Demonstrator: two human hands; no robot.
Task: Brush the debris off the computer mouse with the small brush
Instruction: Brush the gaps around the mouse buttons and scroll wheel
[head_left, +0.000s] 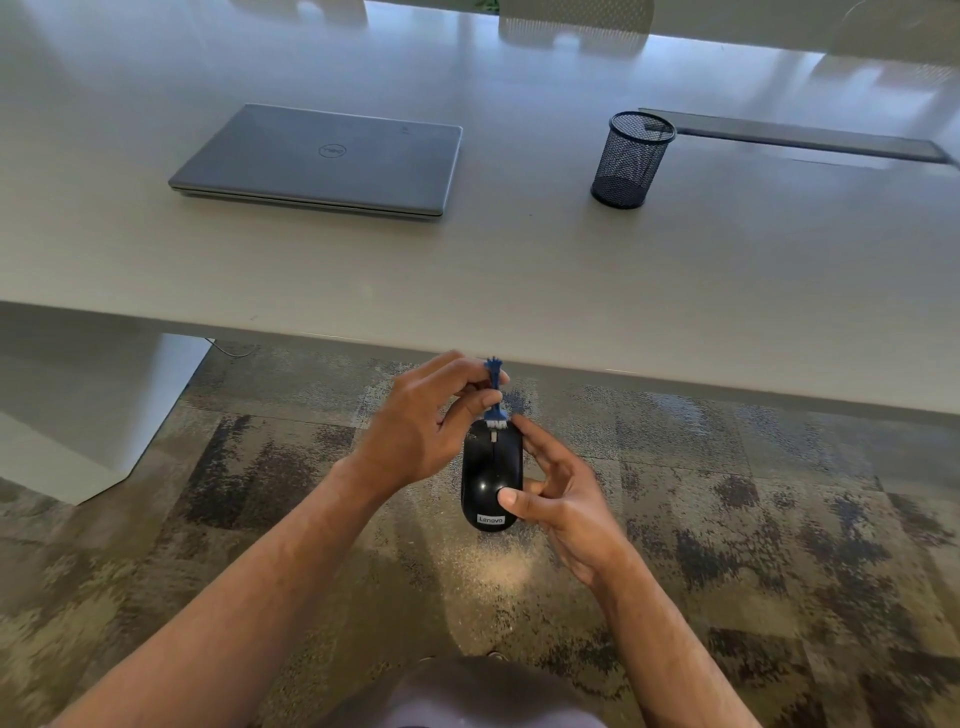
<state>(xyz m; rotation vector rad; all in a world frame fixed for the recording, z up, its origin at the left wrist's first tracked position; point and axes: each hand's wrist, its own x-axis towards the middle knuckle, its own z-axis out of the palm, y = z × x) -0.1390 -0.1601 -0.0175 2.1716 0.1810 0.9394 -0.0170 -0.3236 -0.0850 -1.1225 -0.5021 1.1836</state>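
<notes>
head view: right hand (561, 499) grips the black mouse (491, 475) below the table edge (675, 387), long axis pointing away. left hand (421, 426) pinches the small brush (495, 392) upright, bristles touching the mouse's far end.

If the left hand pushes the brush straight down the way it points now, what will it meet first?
Most likely the front end of the black mouse: the small brush in the left hand already has its white bristles at the mouse's front edge.
</notes>
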